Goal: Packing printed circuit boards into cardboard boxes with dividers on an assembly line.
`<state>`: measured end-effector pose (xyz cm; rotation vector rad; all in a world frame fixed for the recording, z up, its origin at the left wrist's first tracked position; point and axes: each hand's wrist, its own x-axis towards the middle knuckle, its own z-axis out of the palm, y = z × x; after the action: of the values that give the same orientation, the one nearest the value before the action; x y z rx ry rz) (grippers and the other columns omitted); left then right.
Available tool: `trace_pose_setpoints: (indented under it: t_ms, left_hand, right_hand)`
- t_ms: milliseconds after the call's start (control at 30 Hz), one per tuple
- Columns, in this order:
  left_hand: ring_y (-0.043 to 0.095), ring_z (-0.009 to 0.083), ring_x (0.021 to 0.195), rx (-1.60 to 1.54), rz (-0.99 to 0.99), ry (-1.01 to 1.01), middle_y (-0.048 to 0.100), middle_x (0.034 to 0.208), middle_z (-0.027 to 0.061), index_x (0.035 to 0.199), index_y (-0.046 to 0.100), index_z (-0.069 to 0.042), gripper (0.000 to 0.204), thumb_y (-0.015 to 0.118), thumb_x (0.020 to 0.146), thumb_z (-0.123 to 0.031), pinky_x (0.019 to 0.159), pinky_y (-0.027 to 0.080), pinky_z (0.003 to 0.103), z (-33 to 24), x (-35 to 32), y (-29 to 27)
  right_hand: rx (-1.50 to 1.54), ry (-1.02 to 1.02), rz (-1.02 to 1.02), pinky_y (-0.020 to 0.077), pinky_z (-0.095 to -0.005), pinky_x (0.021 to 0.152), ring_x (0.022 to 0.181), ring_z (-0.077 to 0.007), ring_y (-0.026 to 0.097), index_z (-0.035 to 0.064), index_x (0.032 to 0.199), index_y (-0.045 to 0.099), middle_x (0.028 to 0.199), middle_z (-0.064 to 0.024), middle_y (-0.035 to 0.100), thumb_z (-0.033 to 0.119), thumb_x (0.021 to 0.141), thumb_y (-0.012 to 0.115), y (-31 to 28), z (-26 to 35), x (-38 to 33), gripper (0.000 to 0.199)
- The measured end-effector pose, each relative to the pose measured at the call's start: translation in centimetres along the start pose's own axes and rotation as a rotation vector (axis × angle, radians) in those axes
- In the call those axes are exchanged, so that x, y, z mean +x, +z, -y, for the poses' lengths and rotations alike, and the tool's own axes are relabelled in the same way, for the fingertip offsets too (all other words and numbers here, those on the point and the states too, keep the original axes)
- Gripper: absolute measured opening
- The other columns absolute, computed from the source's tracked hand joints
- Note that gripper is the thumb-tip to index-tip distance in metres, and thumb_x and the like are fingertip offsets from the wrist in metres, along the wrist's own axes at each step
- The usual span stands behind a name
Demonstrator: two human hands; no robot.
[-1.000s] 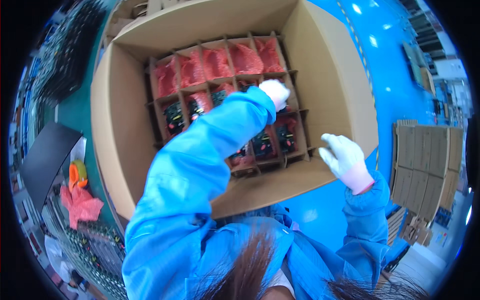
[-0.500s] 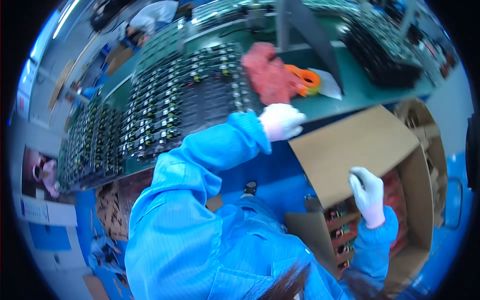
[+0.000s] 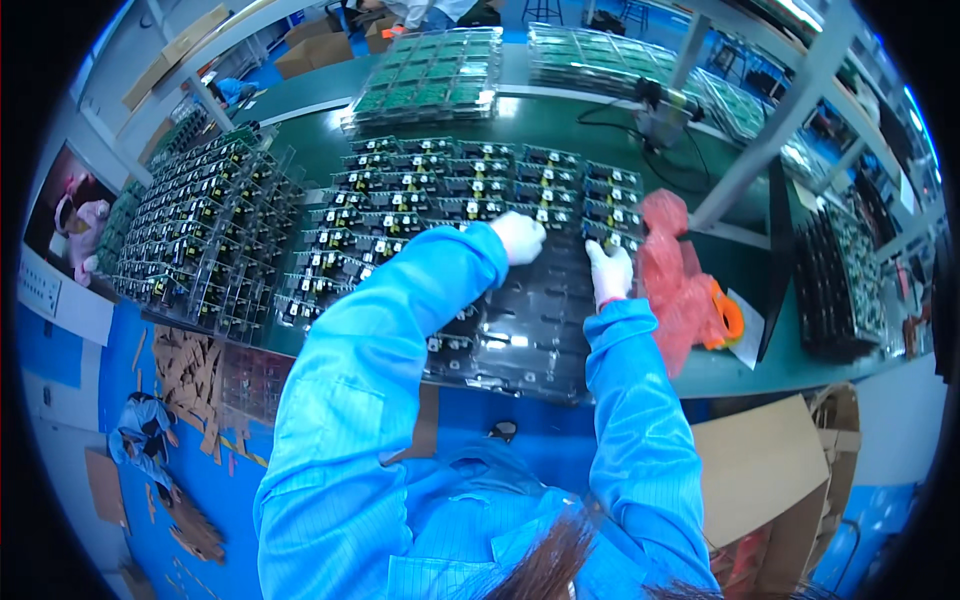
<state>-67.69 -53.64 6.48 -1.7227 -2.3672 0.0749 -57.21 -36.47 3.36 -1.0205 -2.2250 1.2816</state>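
Note:
Both my hands wear white gloves and reach over a dark plastic tray (image 3: 530, 330) on the bench. My left hand (image 3: 520, 238) is closed, its fingers curled at the lower end of a column of circuit boards (image 3: 545, 190); what lies in the fingers is hidden. To its right, my right hand (image 3: 610, 272) has its thumb apart from the fingers, at the lowest boards of the rightmost column. I cannot see a board held in it. The tray's near middle shows bare black slots, while boards with yellow and white parts fill its back and left.
Stacked trays of boards (image 3: 195, 240) stand at the left. Right of the tray lie red bubble wrap (image 3: 672, 280) and an orange tape roll (image 3: 728, 315). An open cardboard box (image 3: 765, 470) sits at the lower right. A slanting metal post (image 3: 775, 130) rises behind the bench.
My right hand has moved from above the cardboard box to the tray. My left hand has shifted left from the bench edge onto the boards. The view has turned toward the bench.

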Motion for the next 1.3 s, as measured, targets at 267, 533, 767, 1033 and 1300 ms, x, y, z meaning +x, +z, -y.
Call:
trace_pose_setpoints:
  t_ms: [267, 533, 767, 1033, 1300]
  left_hand:
    - [0.057, 0.0324, 0.051, 0.267, -0.071, -0.108, 0.057, 0.065, 0.0165, 0.072, 0.053, -0.001, 0.018, 0.048, 0.076, -0.017, 0.043, 0.044, 0.042, 0.0, 1.6, 4.0]
    - [0.056, 0.0313, 0.050, -0.001, 0.104, -0.107, 0.058, 0.063, 0.0133, 0.068, 0.056, -0.005, 0.015, 0.049, 0.074, -0.017, 0.043, 0.046, 0.040, -0.9, 2.8, 0.0]
    - [0.058, 0.0366, 0.064, 0.180, 0.063, -0.041, 0.056, 0.080, 0.0157, 0.093, 0.052, -0.007, 0.018, 0.043, 0.078, -0.015, 0.055, 0.048, 0.043, -12.7, 4.8, -11.2]
    - [0.054, 0.0366, 0.072, -0.597, -0.299, 0.627, 0.052, 0.092, 0.0153, 0.091, 0.048, -0.004, 0.026, 0.053, 0.065, -0.003, 0.062, 0.047, 0.042, -40.8, 14.4, -20.8]
    - [0.057, 0.0389, 0.078, -0.394, 0.026, 0.749, 0.055, 0.094, 0.0159, 0.093, 0.053, -0.007, 0.026, 0.053, 0.067, -0.007, 0.063, 0.048, 0.046, -69.6, 19.3, -13.9]
  right_hand:
    - [0.131, 0.042, -0.101, 0.0455, -0.0324, 0.074, 0.078, -0.0282, 0.059, -0.0041, 0.093, 0.059, 0.087, -0.0179, 0.063, 0.031, 0.068, 0.066, 2.0, 1.1, 0.4, 0.043]
    - [0.469, 0.011, -0.224, 0.0457, -0.0305, 0.073, 0.080, -0.0256, 0.058, -0.0068, 0.104, 0.053, 0.092, -0.0188, 0.060, 0.028, 0.073, 0.063, -2.4, 3.9, -2.9, 0.047]
    - [0.437, -0.125, -0.205, 0.0442, -0.0262, 0.074, 0.083, -0.0180, 0.056, -0.0074, 0.109, 0.051, 0.094, -0.0158, 0.059, 0.018, 0.078, 0.058, -21.5, 1.7, -9.7, 0.041]
    - [0.056, -0.136, -0.493, 0.0416, -0.0254, 0.082, 0.090, -0.0158, 0.053, -0.0041, 0.109, 0.050, 0.101, -0.0117, 0.057, 0.003, 0.080, 0.052, -50.7, -10.6, -26.5, 0.030]
    - [0.040, 0.318, -0.608, 0.0425, -0.0263, 0.083, 0.092, -0.0178, 0.055, -0.0060, 0.111, 0.048, 0.103, -0.0135, 0.057, 0.001, 0.081, 0.051, -61.3, -31.3, -40.4, 0.031]
